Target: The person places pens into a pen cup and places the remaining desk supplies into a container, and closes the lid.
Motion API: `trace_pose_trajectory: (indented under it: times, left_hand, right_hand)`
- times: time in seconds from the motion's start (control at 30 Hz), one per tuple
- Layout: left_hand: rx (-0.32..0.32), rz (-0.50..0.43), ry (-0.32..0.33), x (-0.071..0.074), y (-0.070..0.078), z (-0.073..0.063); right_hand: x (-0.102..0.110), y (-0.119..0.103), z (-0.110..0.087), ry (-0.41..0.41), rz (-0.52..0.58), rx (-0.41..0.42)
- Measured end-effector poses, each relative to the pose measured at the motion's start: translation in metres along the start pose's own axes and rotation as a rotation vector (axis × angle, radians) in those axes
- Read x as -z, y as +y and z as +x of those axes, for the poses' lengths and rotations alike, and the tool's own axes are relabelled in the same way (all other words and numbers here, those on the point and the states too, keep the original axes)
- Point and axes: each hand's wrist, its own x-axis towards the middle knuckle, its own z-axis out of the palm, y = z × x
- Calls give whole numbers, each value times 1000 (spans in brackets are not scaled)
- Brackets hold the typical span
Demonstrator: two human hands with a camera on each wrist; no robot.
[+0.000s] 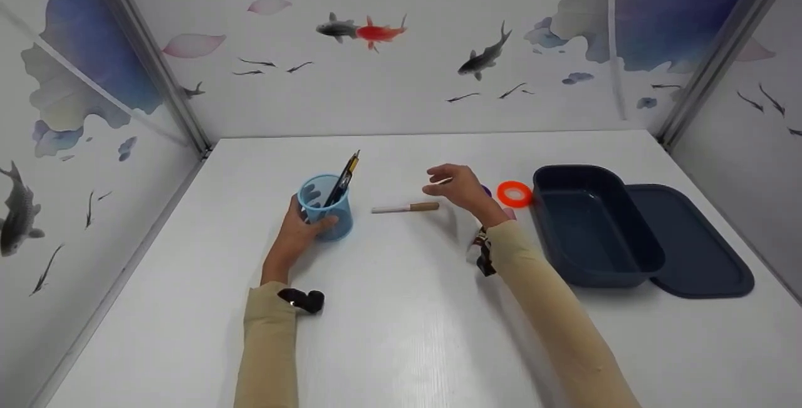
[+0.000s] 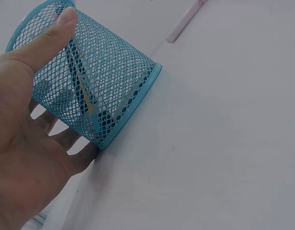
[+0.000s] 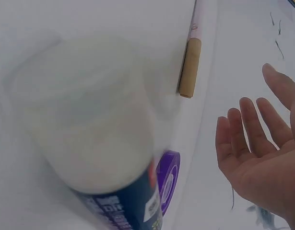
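Note:
My left hand [image 1: 293, 232] grips a light blue mesh pen cup [image 1: 335, 223], thumb on the near side and fingers around the far side. Several dark pens [image 1: 343, 181], one with yellow on it, lean inside the cup. In the left wrist view the cup's base [image 2: 133, 110] is close to the table; I cannot tell whether it touches. My right hand [image 1: 463, 188] hovers over the table, its fingers apart and holding nothing. Left of and below it lies a slim pen-like stick [image 1: 395, 209], white with a brown end [image 3: 189, 72].
Beneath my right wrist is a container with a whitish top [image 3: 89, 115] and blue label, mostly hidden in the head view. Near it are a purple tape roll [image 3: 169, 177] and an orange ring [image 1: 499, 194]. Further right stands a navy box [image 1: 598, 279] beside its lid [image 1: 695, 251]. Printed walls enclose the table.

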Motion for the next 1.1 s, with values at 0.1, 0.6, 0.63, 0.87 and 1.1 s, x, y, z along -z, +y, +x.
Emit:
trace_pose_trajectory:
  times: [0.1,0.6,0.63,0.87,1.1]
  left_hand:
    - [-5,-6,-3,0,0,-1]
    - [-18,-16,7,0,-5,2]
    - [-21,-16,7,0,-5,2]
    - [-24,-17,-2,0,-5,2]
    - [-19,-17,2,1,-6,1]
  right_hand:
    - [1,3,0,-21,-41,-48]
    - [-2,8,3,-53,-67,-256]
    - [-2,8,3,-54,-66,-257]
    - [-5,11,6,-52,-53,-278]
    - [-10,7,6,-36,-65,-280]
